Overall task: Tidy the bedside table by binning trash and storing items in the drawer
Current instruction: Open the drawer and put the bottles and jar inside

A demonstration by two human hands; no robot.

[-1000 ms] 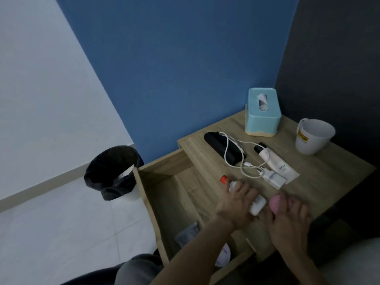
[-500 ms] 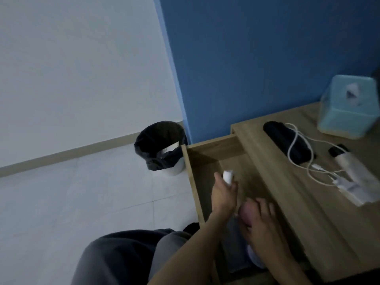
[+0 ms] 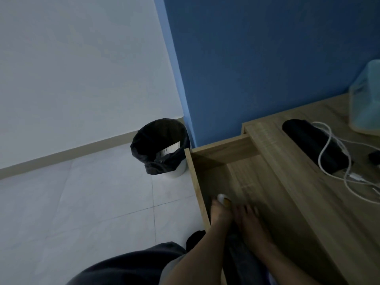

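Note:
The wooden drawer (image 3: 197, 182) of the bedside table (image 3: 287, 161) stands pulled out. Both of my hands are down inside it near its left wall. My left hand (image 3: 220, 213) is closed on a small white bottle (image 3: 221, 197), whose end pokes out above my fingers. My right hand (image 3: 247, 220) lies just to the right of it, back up; what is under its fingers is hidden. On the tabletop lie a black case (image 3: 314, 147) and a white charging cable (image 3: 333, 159) draped over it.
A bin with a black liner (image 3: 162, 145) stands on the tiled floor by the drawer's far left corner, with a paper scrap (image 3: 170, 150) inside. A teal tissue box (image 3: 366, 99) sits at the right edge. My knee (image 3: 127, 264) is at the bottom.
Both hands left the tabletop with the white bottle and a pink item and went down into the drawer. The pink item is no longer visible. The view swung left.

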